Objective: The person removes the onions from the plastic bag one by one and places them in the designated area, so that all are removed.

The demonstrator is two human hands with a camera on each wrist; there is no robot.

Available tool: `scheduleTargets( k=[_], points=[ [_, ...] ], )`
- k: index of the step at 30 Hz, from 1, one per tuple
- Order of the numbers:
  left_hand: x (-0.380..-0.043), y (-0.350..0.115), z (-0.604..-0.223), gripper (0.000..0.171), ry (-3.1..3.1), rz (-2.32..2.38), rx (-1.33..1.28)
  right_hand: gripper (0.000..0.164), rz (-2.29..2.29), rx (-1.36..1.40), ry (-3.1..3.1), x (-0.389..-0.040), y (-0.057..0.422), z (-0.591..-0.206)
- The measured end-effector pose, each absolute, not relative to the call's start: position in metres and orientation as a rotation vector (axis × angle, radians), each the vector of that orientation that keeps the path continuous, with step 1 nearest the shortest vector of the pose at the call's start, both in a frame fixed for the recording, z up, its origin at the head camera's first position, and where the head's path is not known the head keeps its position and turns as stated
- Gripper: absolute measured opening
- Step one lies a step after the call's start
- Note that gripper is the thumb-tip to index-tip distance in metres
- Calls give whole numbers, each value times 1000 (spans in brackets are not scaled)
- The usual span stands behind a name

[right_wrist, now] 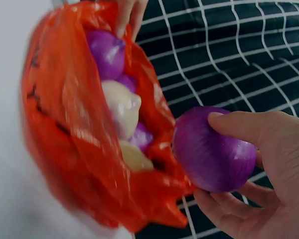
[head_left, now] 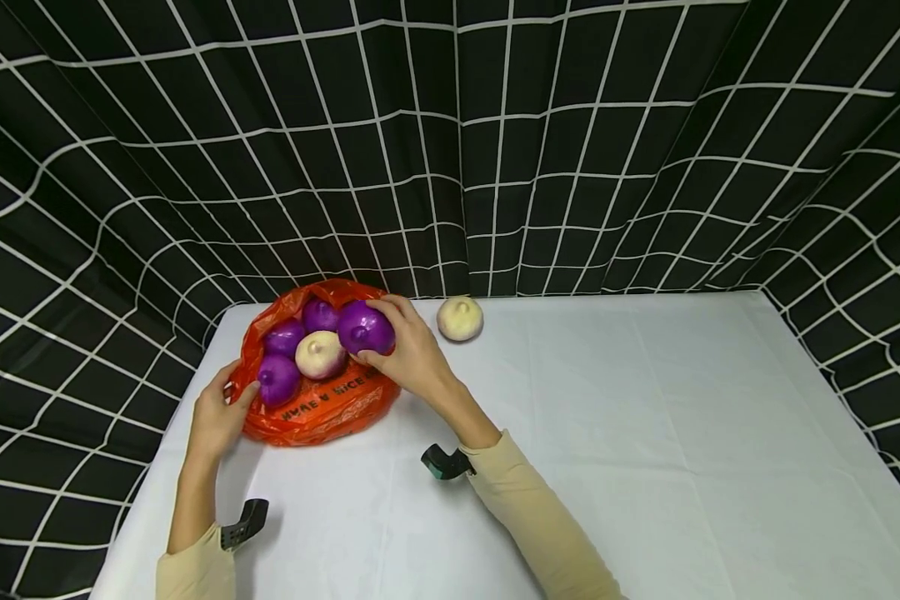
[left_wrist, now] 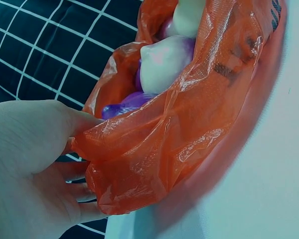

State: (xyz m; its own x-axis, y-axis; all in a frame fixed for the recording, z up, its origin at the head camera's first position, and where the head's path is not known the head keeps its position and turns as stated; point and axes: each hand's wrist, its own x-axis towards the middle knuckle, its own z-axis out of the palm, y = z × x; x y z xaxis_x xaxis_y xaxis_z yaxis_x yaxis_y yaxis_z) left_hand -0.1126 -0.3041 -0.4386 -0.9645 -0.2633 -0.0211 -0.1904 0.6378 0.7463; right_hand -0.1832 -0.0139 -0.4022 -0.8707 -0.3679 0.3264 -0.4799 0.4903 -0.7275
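Note:
An orange plastic bag (head_left: 371,407) printed with "HAVE A NICE" lies on its side, mouth gaping. My left hand (head_left: 213,417) pinches the bag's left rim between thumb and fingers, as the left wrist view also shows. Several glossy purple onions (head_left: 278,380) and a cream-and-purple turnip (head_left: 317,357) show inside; a second pale turnip (right_wrist: 134,157) appears deeper in the right wrist view. In my right hand (head_left: 417,357) is another purple onion (right_wrist: 209,149), held between thumb and fingertips at the right side of the bag's mouth.
One cream turnip (head_left: 460,319) sits on the white-covered table (head_left: 607,433) near its back edge, just right of the right hand. A black cloth (head_left: 480,150) with a white grid hangs behind the table and along both sides.

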Motion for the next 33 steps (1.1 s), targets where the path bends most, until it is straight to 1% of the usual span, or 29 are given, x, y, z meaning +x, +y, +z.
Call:
scheduleTargets(
  k=[17,25,33],
  points=[
    [-113,-307,-441,56,-2765,-1215,368,69,1372,501,-2557,-207,52,-408],
    [-113,-305,-441,56,-2759,-1220,358,66,1331,468,-2547,-215,91,-415],
    [-114,-305,-440,57,-2766,-1227,367,65,1342,375,-2539,-218,126,-421]
  ],
)
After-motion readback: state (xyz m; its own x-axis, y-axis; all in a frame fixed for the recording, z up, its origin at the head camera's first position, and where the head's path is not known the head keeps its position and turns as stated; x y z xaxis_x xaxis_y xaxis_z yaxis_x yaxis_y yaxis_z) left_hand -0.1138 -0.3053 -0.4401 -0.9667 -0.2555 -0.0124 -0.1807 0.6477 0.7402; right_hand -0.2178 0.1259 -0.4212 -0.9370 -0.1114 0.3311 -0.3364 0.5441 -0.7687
